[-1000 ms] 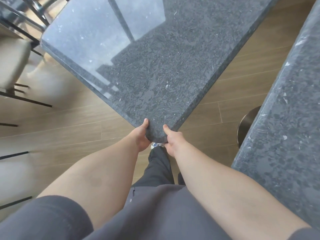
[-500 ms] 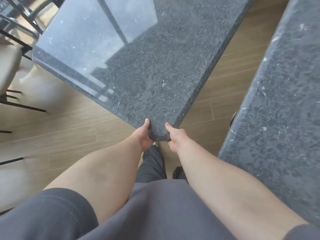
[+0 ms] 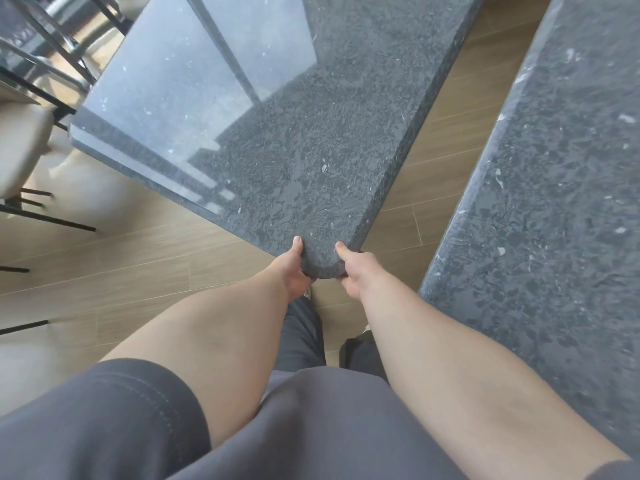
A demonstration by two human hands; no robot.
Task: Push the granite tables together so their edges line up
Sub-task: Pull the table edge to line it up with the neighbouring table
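Note:
A dark speckled granite table fills the upper middle, its rounded near corner pointing at me. My left hand grips the left side of that corner, thumb on top. On the corner's right side my right hand holds the same way, fingers hidden under the slab. A second granite table runs down the right side. A strip of wooden floor separates the two tables, wider far away and narrower near me.
A pale cushioned chair with thin black legs stands at the left. Metal chair frames crowd the upper left corner. My legs in dark trousers stand on the wooden floor below the gripped corner.
The gap between the two tables has narrowed. The right table now fills more of the view, and a round dark object under its edge is no longer seen. Both hands keep their grip.

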